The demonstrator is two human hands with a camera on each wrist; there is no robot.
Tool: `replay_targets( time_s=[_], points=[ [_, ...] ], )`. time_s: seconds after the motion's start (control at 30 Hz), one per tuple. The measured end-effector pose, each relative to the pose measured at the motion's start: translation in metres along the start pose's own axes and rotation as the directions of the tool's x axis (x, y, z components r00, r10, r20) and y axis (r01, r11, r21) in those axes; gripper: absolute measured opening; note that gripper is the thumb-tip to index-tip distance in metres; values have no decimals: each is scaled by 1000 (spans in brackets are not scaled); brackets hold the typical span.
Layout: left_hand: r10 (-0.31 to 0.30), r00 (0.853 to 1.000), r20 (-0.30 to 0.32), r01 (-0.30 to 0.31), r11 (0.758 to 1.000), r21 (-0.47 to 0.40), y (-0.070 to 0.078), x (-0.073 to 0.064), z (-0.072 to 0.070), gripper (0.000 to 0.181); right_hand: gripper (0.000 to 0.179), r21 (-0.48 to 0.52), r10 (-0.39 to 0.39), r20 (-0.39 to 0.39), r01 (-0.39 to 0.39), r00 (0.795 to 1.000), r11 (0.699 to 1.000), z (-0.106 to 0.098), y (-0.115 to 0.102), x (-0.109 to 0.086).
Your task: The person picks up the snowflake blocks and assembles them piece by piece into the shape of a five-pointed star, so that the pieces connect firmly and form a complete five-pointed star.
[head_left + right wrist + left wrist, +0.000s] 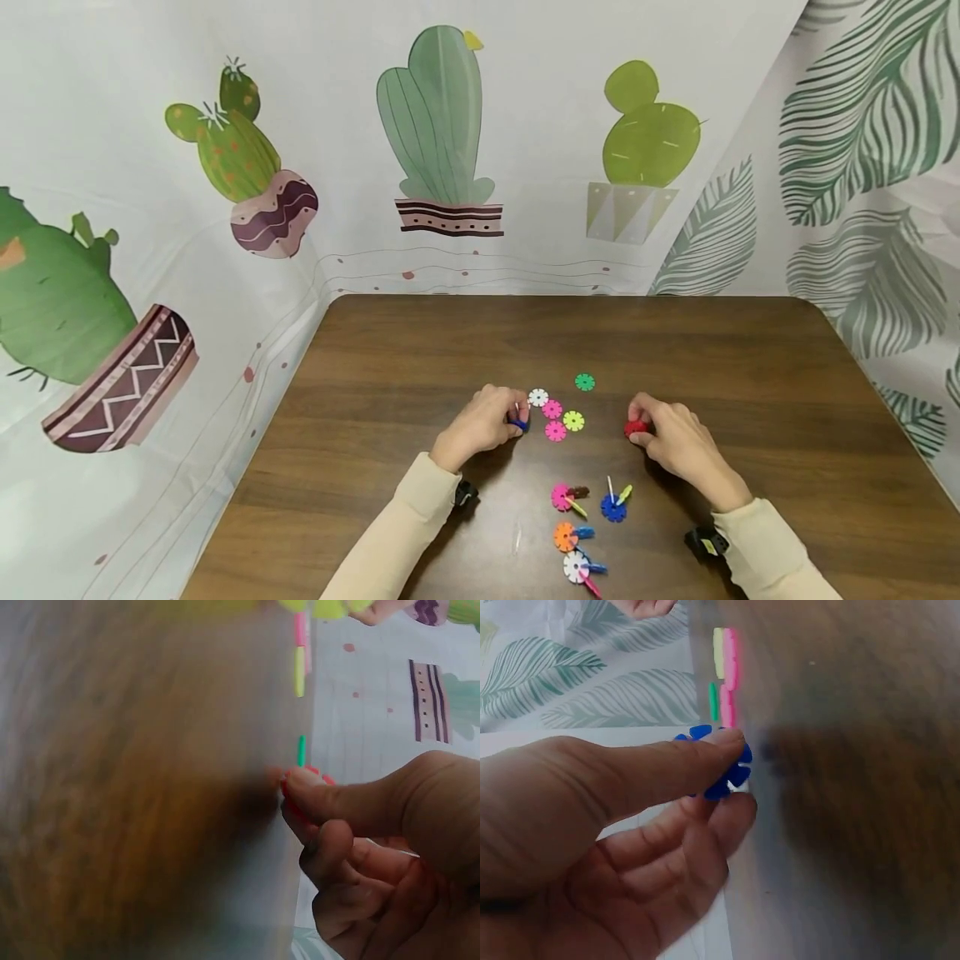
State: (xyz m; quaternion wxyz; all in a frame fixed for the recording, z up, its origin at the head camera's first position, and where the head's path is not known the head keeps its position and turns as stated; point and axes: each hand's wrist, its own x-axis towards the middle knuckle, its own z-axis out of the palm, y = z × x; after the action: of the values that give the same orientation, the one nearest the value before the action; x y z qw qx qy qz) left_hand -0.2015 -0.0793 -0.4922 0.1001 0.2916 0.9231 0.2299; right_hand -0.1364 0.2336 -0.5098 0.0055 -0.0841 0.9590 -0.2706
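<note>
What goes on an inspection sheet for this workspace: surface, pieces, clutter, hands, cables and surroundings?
Surface: brown wooden table.
Pieces: loose white disc, green disc, yellow disc and two pink discs; nearer the person, clusters of joined discs.
Clutter: pale streak, possibly glare.
Left hand: pinches blue disc.
Right hand: pinches red piece.
Cables: nothing seen.
Surroundings: cloth backdrop printed with cactuses and leaves.
</note>
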Motion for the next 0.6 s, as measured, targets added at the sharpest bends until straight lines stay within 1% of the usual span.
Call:
replay_targets(
  time_s=[0.07,0.13,0.23,0.33,0.43,0.53,0.6],
  points=[
    [26,1000,-4,-26,998,-53,0,-1,-4,16,21,25,-21,-13,21,1000,999,-3,-3,-2],
    [34,999,-20,-36,992,-118,2,-3,-10,13,18,51,-44,-36,46,998,998,-7,-7,-3],
    [42,997,-61,-55,973,-226,8,-6,-19,10,12,101,-52,-94,61,994,993,-17,-17,-5],
    [36,994,-104,-69,940,-334,16,-10,-27,8,8,149,-46,-181,73,982,986,-27,-30,-8],
    [21,988,-154,-86,900,-427,25,-13,-32,7,8,189,-50,-268,104,962,976,-34,-44,-12],
    [8,979,-202,-109,860,-498,36,-19,-38,7,10,228,-60,-317,138,946,964,-41,-57,-17],
    [2,975,-223,-123,836,-534,43,-23,-42,6,12,244,-72,-340,162,938,956,-45,-64,-21]
  ],
)
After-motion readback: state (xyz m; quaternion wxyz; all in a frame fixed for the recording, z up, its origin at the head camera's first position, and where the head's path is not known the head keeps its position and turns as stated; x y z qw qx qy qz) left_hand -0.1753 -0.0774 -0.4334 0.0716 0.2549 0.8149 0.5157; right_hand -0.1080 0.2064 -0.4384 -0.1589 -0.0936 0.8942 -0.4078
